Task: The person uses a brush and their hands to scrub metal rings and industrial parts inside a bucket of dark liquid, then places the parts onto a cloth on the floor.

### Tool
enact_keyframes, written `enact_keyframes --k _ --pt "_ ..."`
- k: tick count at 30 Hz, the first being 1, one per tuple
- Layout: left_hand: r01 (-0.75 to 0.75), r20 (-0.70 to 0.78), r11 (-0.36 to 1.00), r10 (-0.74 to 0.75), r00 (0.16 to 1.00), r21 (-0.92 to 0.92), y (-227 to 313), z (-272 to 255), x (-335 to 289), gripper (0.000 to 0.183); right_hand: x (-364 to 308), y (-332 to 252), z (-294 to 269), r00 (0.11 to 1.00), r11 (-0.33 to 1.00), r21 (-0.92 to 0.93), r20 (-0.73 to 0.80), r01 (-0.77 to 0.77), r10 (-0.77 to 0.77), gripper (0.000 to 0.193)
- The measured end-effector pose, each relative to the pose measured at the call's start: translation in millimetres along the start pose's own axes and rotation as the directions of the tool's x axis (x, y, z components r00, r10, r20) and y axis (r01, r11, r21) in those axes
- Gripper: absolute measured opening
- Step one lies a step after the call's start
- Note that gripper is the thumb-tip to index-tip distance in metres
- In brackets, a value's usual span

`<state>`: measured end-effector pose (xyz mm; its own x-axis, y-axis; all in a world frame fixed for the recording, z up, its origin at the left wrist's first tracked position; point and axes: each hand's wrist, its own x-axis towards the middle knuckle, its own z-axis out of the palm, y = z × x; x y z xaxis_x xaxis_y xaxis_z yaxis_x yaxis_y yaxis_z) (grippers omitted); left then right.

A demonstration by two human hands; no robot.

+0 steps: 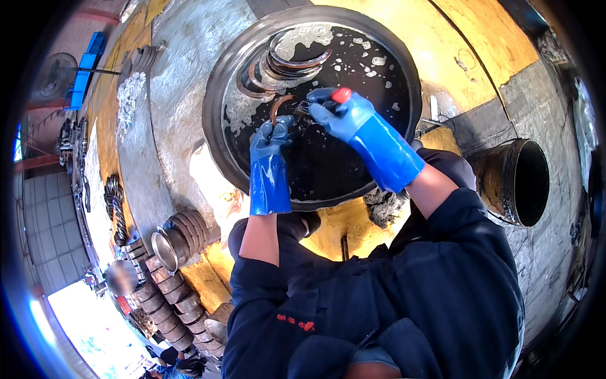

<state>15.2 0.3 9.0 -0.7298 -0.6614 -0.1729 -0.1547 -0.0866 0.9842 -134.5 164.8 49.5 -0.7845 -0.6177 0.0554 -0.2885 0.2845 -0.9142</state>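
A wide round black tub (pixel 413 95) of dark liquid with patches of foam stands in front of me. Over it, my left hand (pixel 270 139), in a blue rubber glove, is closed on the lower end of a copper-brown curved half-ring (pixel 280 106). My right hand (pixel 346 115), gloved likewise, is just to its right with fingers bent together around a small dark item (pixel 303 108) that I cannot make out. A bright red patch (pixel 341 95) shows at that hand's fingers. Several larger curved half-rings (pixel 297 64) lie in the tub's far left part.
An open dark metal drum (pixel 505 183) lies on its side at the right. Ribbed metal cylinders (pixel 183 237) and stacked brown blocks (pixel 164 309) are at the lower left. A coiled dark chain (pixel 114 208) lies at the left, and a blue frame (pixel 85 69) stands beyond.
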Motion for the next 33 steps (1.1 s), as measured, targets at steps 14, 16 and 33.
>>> enact_keyframes --k 14,16,33 --pt "-0.021 -0.074 0.999 0.024 0.997 0.039 16.5 15.6 -8.7 0.023 -3.9 19.9 -7.9 0.994 0.992 0.102 0.067 0.075 -0.082 0.027" --pt "0.025 -0.137 0.994 -0.040 0.990 -0.108 25.9 11.9 -5.0 0.021 -7.2 16.2 -22.9 0.974 0.954 -0.202 0.001 0.222 -0.226 0.031" --pt "0.074 -0.463 0.984 0.011 0.886 0.164 67.9 -175.0 -41.4 0.031 -93.0 80.9 -13.8 0.958 0.944 -0.189 0.144 0.271 -0.247 0.029"
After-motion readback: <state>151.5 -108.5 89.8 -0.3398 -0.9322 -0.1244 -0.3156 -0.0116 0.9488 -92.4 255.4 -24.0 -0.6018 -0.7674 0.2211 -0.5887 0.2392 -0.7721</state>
